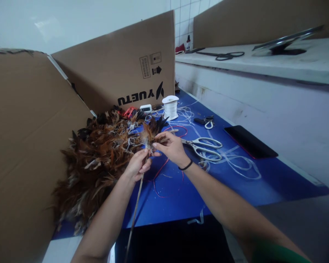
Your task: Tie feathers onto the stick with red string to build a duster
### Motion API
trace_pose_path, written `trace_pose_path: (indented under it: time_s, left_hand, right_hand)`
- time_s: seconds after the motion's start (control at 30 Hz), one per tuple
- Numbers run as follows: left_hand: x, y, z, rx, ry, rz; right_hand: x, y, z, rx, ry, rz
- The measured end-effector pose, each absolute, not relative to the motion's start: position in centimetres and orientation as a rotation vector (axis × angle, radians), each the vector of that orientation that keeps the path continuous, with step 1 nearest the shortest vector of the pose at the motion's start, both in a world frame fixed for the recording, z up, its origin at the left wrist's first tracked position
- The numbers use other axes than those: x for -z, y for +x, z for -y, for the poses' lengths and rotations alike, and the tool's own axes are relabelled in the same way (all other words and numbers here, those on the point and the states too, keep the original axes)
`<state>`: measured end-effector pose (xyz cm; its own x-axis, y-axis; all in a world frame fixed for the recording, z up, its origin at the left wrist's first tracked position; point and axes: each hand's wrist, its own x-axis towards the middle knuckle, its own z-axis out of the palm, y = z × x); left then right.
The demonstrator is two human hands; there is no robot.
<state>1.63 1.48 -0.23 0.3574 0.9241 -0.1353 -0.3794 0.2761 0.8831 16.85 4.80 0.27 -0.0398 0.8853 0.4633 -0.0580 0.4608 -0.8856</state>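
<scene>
My left hand (137,165) is closed round a thin wooden stick (133,215) that runs down toward me. At the stick's top sits a small bunch of brown and black feathers (150,134). My right hand (170,146), with a black band on the wrist, pinches the feathers against the stick just right of my left hand. A thin red thread (160,171) loops on the blue table under both hands. A large pile of brown feathers (98,157) lies to the left, touching my left forearm.
Steel scissors (204,147) lie right of my right hand on the blue table (235,182), among loose white string (241,164). A white thread spool (170,107), a black phone (249,141) and small clippers (205,122) lie beyond. Cardboard panels (24,146) wall off the left and back.
</scene>
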Motion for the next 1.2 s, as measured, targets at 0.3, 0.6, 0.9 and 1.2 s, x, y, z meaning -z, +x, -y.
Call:
trace_pose_path:
  time_s: [0.3,0.6,0.9,1.2]
  left_hand:
    - [0.1,1.5,-1.4,-0.982,0.885,-0.765]
    - [-0.2,1.5,-1.2,-0.963,0.855,-0.765]
    - [0.0,1.3,-1.1,-0.92,0.856,-0.741]
    - [0.0,1.4,-1.1,-0.957,0.911,-0.818]
  right_hand:
    - [0.5,16.2,-4.7,-0.979,-0.767,1.305]
    - [1.2,15.6,-4.7,-0.906,-0.79,1.278]
    - [1.8,15.3,-4.5,-0.828,-0.779,1.311]
    - [1.6,15.0,-4.4,-1.002,-0.804,1.201]
